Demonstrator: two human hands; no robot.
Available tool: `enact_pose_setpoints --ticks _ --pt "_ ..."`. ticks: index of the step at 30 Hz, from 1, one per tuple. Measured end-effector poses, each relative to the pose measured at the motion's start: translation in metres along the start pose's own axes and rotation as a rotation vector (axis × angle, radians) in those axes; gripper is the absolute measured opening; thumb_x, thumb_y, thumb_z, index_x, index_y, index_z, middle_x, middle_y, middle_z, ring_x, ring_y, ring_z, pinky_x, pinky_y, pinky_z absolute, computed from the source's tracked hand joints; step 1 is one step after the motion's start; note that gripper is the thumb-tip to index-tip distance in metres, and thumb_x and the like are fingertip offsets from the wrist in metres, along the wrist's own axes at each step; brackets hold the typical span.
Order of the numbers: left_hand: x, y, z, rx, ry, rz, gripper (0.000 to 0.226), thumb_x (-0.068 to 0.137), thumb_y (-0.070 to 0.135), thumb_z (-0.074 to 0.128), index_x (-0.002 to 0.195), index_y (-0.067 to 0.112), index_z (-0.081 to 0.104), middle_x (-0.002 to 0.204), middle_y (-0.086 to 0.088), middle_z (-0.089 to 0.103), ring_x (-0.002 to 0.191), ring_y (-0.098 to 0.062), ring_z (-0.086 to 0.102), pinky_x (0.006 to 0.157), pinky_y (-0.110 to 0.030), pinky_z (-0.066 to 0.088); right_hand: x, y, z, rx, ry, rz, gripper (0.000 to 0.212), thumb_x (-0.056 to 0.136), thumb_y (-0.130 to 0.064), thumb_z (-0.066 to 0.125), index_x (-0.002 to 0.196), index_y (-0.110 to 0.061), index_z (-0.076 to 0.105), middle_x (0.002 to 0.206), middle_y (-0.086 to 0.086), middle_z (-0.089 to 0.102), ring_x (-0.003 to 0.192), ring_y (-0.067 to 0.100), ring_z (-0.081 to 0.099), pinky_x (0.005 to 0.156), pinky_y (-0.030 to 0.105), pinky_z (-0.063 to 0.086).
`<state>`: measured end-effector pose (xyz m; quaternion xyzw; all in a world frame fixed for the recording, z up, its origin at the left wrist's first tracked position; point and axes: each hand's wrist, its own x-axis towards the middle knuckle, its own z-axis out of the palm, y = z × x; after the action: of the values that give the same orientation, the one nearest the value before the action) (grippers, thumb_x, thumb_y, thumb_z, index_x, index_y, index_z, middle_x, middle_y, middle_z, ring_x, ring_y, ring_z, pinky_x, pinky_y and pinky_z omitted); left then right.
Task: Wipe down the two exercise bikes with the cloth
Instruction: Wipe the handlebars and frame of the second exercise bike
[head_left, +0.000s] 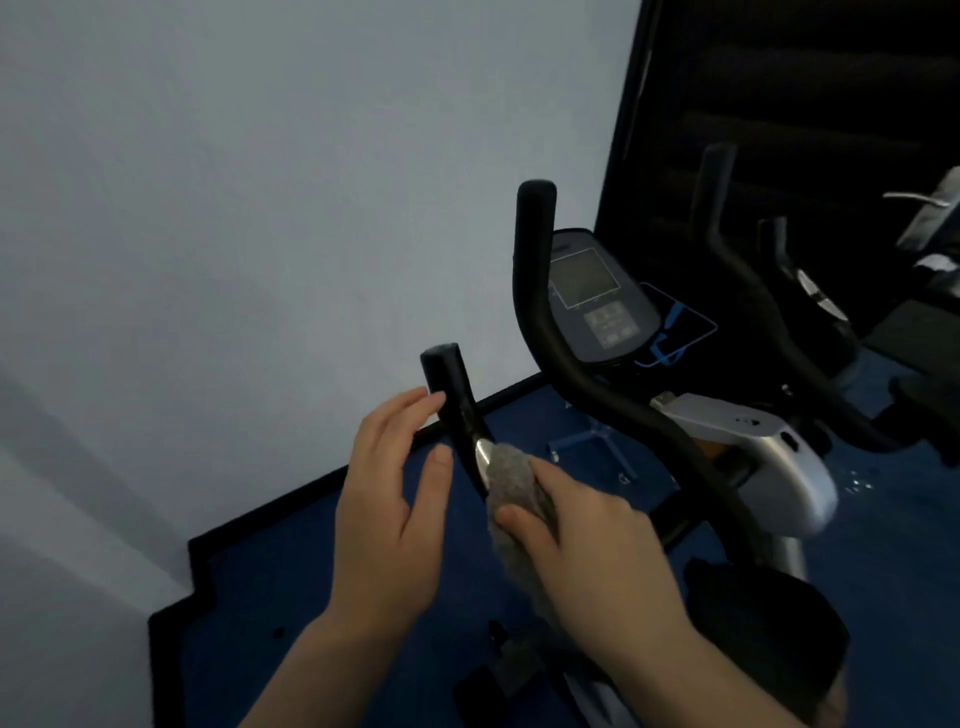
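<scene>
2 hands work at the near handlebar (457, 410) of the exercise bike (748, 447). The right hand (597, 540) is closed around a grey cloth (511, 486), wrapping it over the handlebar's lower stretch just below a shiny metal band, thumb on top of the fabric. The cloth bunches above the knuckles and trails down beneath the palm. The left hand (389, 514) is open, fingers straight and loosely together, its fingertips touching the black grip near the top end; it holds nothing. The cloth lies just right of the left thumb, apart from it. Beyond, the bike's console (592, 296) faces the camera beside the far handlebar (535, 291). A blue floor (291, 597) spreads beneath, meeting a pale wall (260, 208).
</scene>
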<state>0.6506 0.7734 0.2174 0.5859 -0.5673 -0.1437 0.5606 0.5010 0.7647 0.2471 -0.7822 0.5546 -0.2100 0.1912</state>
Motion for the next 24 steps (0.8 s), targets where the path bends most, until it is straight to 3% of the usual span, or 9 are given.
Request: enact_pose_setpoints --ticks 2,5,10,13,15,19,22,24 --pt "0.015 -0.003 -0.006 -0.003 -0.015 0.033 0.041 0.091 0.033 0.041 0.13 0.029 0.051 0.136 0.012 0.047 0.13 -0.004 0.041 0.105 -0.013 0.032 -0.01 0.0 -0.001 -0.083 -0.012 0.022 0.039 0.093 -0.053 0.037 0.129 -0.04 0.036 0.11 -0.013 0.062 0.098 0.008 0.06 0.071 0.025 0.038" --pt "0.034 -0.007 -0.008 -0.019 -0.045 0.058 0.043 0.091 0.032 0.04 0.134 0.027 0.049 0.142 0.014 0.044 0.134 0.001 0.036 0.109 -0.014 0.029 0.005 -0.012 0.007 -0.123 0.02 0.056 0.036 0.095 -0.052 0.03 0.121 -0.03 0.042 0.112 -0.01 0.06 0.1 0.01 0.058 0.07 0.025 0.032" --pt "0.044 -0.009 0.001 -0.077 -0.021 0.022 0.035 0.094 0.027 0.041 0.126 0.026 0.054 0.126 0.017 0.057 0.12 0.003 0.049 0.097 -0.007 0.035 0.042 -0.029 0.021 0.033 0.056 0.022 0.031 0.098 -0.042 0.035 0.121 -0.023 0.043 0.112 -0.006 0.058 0.095 0.011 0.058 0.068 0.022 0.031" --pt "0.04 -0.006 0.002 -0.09 0.005 0.016 0.039 0.093 0.031 0.038 0.127 0.025 0.055 0.127 0.02 0.056 0.121 0.004 0.049 0.096 -0.006 0.035 0.024 -0.013 0.015 0.018 -0.009 0.052 0.024 0.097 -0.047 0.028 0.108 -0.029 0.04 0.089 -0.014 0.051 0.083 0.009 0.055 0.06 0.024 0.027" --pt "0.041 -0.004 0.004 -0.109 0.021 0.005 0.039 0.093 0.031 0.037 0.126 0.024 0.056 0.126 0.021 0.056 0.12 0.004 0.05 0.095 -0.005 0.036 0.025 -0.011 0.013 0.027 -0.046 0.073 0.026 0.097 -0.048 0.024 0.102 -0.027 0.04 0.085 -0.013 0.051 0.079 0.01 0.053 0.062 0.027 0.031" --pt "0.045 -0.002 0.007 -0.125 0.097 -0.02 0.034 0.094 0.029 0.037 0.118 0.024 0.061 0.116 0.019 0.062 0.111 0.002 0.056 0.089 -0.006 0.04 0.064 -0.032 0.019 0.378 -0.023 0.073 0.029 0.099 -0.043 0.027 0.111 -0.024 0.047 0.098 -0.007 0.061 0.087 0.009 0.059 0.074 0.029 0.047" --pt "0.045 0.001 0.011 -0.142 0.139 -0.049 0.039 0.093 0.037 0.033 0.117 0.025 0.061 0.115 0.019 0.063 0.11 0.002 0.058 0.087 -0.006 0.04 0.078 -0.044 0.024 0.732 0.053 0.018 0.018 0.099 -0.036 0.034 0.112 -0.036 0.047 0.1 -0.011 0.06 0.087 0.001 0.059 0.073 0.024 0.051" --pt "0.042 0.002 0.009 -0.148 0.12 -0.073 0.039 0.094 0.035 0.031 0.12 0.027 0.059 0.119 0.02 0.061 0.113 0.006 0.055 0.088 -0.004 0.038 0.074 -0.042 0.028 0.779 0.081 -0.058 0.024 0.099 -0.029 0.038 0.117 -0.043 0.044 0.107 -0.014 0.056 0.095 0.0 0.058 0.081 0.025 0.052"
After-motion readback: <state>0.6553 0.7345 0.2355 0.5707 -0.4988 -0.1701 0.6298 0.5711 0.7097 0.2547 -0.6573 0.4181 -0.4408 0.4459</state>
